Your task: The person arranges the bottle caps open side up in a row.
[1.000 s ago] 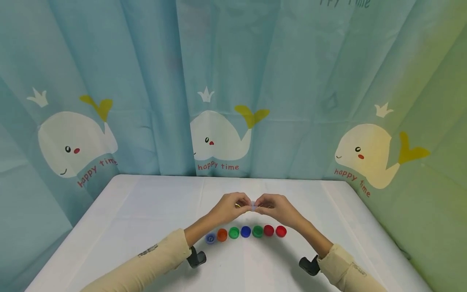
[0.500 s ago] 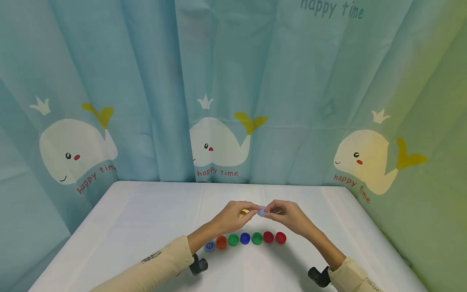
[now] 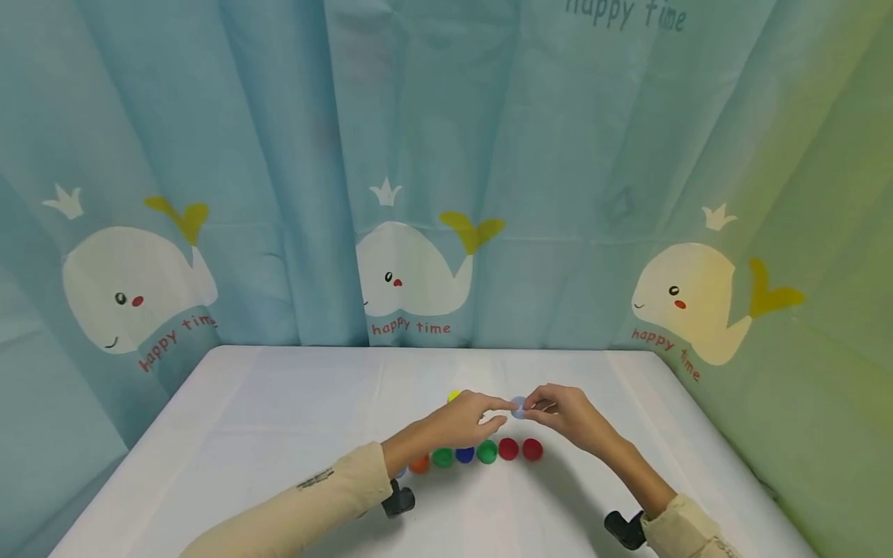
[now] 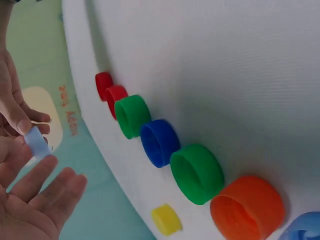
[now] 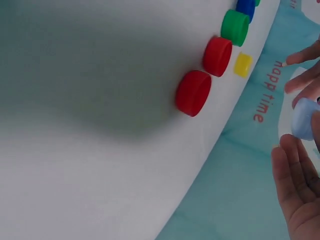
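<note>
Above the far part of the table, my right hand (image 3: 570, 411) pinches a light blue bottle cap (image 3: 518, 408) between thumb and fingertips. My left hand (image 3: 460, 418) is beside it with the index finger stretched out to the cap's left edge, thumb apart from it. The left wrist view shows the left hand's fingers loosely spread by the cap (image 4: 38, 143). A yellow cap (image 3: 454, 395) lies on the table behind the left hand, partly hidden in the head view.
Nearer on the white table (image 3: 279, 403) runs a row of caps: light blue (image 4: 306, 229), orange (image 3: 419, 463), green (image 3: 443, 457), blue (image 3: 465, 456), another green (image 3: 487, 452), and two red, the outer red one (image 3: 532, 449) at the right end. A whale-print curtain (image 3: 558, 194) hangs behind.
Both hands have moved right with the light blue cap. The left hand has let go its pinch and straightened its fingers; the right hand keeps hold. More of the yellow cap shows.
</note>
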Available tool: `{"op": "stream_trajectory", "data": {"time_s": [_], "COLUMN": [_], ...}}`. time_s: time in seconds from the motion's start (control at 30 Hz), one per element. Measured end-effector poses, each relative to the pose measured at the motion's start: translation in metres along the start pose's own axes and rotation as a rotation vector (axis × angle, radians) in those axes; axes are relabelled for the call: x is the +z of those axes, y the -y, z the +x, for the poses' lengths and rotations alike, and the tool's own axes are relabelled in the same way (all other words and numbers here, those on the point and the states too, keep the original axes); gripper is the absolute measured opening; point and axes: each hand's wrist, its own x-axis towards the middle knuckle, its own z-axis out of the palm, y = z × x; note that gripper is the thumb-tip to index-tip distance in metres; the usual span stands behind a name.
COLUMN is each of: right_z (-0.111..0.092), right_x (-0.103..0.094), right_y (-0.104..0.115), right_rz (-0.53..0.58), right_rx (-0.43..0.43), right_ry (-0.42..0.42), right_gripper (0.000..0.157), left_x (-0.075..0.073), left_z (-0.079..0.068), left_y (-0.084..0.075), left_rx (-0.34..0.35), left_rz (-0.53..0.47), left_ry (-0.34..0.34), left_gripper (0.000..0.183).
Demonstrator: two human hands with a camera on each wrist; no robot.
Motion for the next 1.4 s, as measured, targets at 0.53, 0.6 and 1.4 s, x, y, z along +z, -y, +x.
{"op": "stream_trajectory", "data": {"time_s": [0.53,0.6,1.4], "right_z": [-0.023,-0.025,-0.038], "right_x": [-0.002,-0.003,0.004], "right_y": [-0.022,-0.024,-0.036], "right_rz": [-0.247,-0.262,-0.278], "right_rx": [-0.028,-0.038,-0.014], "right_ry": [0.097,0.104,0.146], "right_gripper": [0.008,0.009,0.011], "left_x": [0.029,0.032,0.049], "left_z": [0.038,0.043,0.053], "left_y": [-0.011,-0.011,-0.024], "left_rx": [-0.075,-0.091,-0.078], "left_rz": [0.172,0.192,0.265], "left_ry": [0.211,0.234,0.400], "left_gripper": [0.031,0.031,0.033]}}
